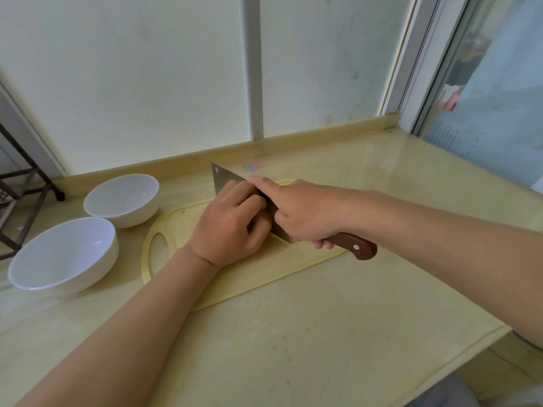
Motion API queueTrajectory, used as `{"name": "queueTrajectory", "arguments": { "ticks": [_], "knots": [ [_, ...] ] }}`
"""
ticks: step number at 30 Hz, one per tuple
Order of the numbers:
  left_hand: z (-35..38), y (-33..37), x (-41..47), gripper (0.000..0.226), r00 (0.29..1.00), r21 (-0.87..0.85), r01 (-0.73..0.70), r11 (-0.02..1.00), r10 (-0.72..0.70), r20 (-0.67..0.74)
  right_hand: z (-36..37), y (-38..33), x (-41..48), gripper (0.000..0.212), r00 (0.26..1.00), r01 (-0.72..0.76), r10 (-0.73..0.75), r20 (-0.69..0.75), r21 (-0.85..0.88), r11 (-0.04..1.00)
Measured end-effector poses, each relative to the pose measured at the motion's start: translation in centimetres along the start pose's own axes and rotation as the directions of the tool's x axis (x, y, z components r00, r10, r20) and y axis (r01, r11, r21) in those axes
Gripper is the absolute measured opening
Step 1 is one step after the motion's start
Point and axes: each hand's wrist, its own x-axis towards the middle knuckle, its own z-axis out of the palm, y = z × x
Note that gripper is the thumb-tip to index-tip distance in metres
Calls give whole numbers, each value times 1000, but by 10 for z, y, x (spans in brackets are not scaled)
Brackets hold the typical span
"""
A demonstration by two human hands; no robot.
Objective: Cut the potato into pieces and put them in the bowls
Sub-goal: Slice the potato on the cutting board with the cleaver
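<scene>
A pale yellow cutting board [264, 268] lies on the counter. My left hand [232, 224] is curled on the board, its fingers pressing down on the potato, which is almost wholly hidden under them. My right hand [305, 212] grips the brown wooden handle of a cleaver [226, 179], with the forefinger stretched along the blade's spine. The steel blade stands upright right against my left knuckles, its edge down at the board. Two white bowls sit left of the board: a far bowl [122, 199] and a near bowl [63, 252]. Both hold nothing.
The beige stone counter [293, 333] ends at a front edge on the lower right. A white wall with a raised ledge runs behind. A dark metal rack [26, 195] stands at the far left. A window frame rises at the right.
</scene>
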Motion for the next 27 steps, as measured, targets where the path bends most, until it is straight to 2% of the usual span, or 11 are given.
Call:
{"name": "queueTrajectory", "arguments": {
  "ticks": [6,11,16,27],
  "knots": [
    [-17,6,0,6,984,-59,42,997,-31,175,1,5,1,74,1000,-16,16,-9,26,1000],
    [-38,6,-9,41,940,-23,60,998,-48,338,2,9,2,73,1000,-20,21,-3,49,999],
    [-39,10,-17,52,926,11,144,990,-138,350,1,12,3,73,1000,-16,17,-7,93,996],
    [-40,3,-19,49,917,-9,113,994,-101,385,-8,7,-8,79,998,10,-4,-63,104,995]
  ]
}}
